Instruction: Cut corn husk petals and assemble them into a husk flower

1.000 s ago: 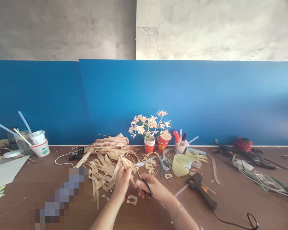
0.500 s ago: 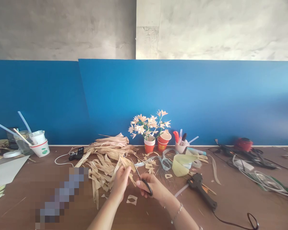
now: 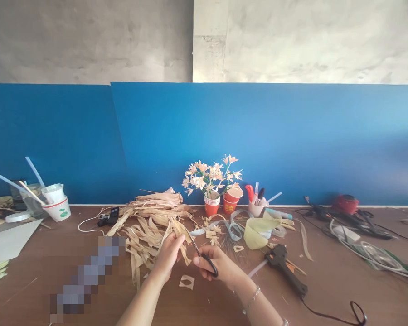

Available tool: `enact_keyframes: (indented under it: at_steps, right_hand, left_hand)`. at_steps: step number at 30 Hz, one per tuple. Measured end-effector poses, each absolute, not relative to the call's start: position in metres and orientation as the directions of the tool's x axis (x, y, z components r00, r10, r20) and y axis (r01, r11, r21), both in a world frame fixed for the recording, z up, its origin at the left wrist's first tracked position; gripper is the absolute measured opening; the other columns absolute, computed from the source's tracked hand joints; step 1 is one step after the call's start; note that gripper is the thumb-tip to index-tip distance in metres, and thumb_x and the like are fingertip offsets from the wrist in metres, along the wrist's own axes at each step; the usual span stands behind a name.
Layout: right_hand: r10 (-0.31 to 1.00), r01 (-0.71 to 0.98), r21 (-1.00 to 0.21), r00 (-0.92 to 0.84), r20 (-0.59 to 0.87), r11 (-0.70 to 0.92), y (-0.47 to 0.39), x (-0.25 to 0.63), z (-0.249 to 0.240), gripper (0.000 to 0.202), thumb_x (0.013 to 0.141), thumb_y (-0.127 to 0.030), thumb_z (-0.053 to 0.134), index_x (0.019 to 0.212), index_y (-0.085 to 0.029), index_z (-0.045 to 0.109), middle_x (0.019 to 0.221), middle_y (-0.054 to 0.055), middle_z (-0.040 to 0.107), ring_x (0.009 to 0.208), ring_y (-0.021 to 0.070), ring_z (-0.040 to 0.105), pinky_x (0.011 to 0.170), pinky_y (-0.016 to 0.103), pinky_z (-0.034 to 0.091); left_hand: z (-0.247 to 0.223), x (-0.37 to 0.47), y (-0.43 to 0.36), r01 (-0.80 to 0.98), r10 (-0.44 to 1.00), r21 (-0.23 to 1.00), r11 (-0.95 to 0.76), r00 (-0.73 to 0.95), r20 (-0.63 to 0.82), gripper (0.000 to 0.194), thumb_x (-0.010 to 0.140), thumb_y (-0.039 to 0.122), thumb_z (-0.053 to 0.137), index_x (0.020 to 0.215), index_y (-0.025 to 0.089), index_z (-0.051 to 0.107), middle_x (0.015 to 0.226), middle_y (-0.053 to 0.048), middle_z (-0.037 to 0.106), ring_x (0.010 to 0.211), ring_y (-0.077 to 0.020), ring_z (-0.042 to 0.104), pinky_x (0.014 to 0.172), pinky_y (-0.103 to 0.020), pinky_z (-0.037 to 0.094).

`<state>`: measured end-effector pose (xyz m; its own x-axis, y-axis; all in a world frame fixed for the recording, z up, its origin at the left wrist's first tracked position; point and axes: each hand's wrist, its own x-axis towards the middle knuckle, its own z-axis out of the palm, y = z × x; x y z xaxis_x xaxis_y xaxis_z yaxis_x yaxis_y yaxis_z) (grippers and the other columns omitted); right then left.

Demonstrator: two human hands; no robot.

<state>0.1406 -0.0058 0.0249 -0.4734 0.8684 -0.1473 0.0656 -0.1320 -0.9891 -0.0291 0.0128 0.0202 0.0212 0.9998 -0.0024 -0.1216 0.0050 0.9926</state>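
Cutting at the table (image 3: pixel 326 290): a dried husk strip (image 3: pixel 182 235) is pinched in the left hand (image 3: pixel 168 256) above the husk pile (image 3: pixel 149 222), while scissors (image 3: pixel 202 253) are gripped in the right hand (image 3: pixel 217 267), blades at the strip

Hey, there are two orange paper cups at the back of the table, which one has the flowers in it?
The left orange cup holds the paper flowers. The right orange cup, touching it, leans and holds none.

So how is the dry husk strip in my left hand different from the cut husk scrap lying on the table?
The tan husk strip is long, whole and pinched by the left hand; the pale husk scrap is short, has a hole and lies flat. Both look like dried husk.
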Motion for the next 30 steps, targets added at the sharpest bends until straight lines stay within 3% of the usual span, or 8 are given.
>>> enact_keyframes:
  at_steps: [11,24,30]
  right_hand:
    - [0.832,0.136,-0.977,-0.512,-0.21,-0.163,-0.009,0.144,0.032,0.053,0.061,-0.064,0.073,0.074,-0.016,0.056,0.046,-0.006,0.051,0.038,0.0049,0.04,0.037,0.018,0.022]
    - [0.822,0.146,-0.983,-0.542,-0.174,-0.112,-0.007,0.149,0.033,0.046,0.063,-0.058,0.075,0.072,-0.015,0.059,0.044,-0.006,0.05,0.038,0.0052,0.04,0.036,0.018,0.025]
    - [0.85,0.166,-0.98,-0.495,-0.179,-0.11,-0.005,0.149,0.03,0.042,0.065,-0.054,0.075,0.073,-0.016,0.059,0.043,-0.006,0.05,0.037,0.0057,0.039,0.037,0.018,0.028]
  left_hand:
    - [0.032,-0.042,0.012,-0.153,0.976,0.987,0.051,0.216,-0.017,0.038,0.068,0.052,0.068,0.074,0.016,0.058,0.068,-0.001,0.063,0.047,-0.0082,0.047,0.044,-0.02,0.025]
    - [0.032,-0.044,0.013,-0.117,0.973,0.99,0.085,0.223,-0.057,0.04,0.066,0.055,0.071,0.074,0.017,0.059,0.064,-0.002,0.064,0.051,-0.0112,0.052,0.043,-0.019,0.023]
    - [0.032,-0.046,0.013,-0.091,0.959,0.991,0.098,0.273,-0.07,0.038,0.07,0.054,0.067,0.07,0.017,0.057,0.065,-0.002,0.063,0.046,-0.0081,0.044,0.043,-0.02,0.024]
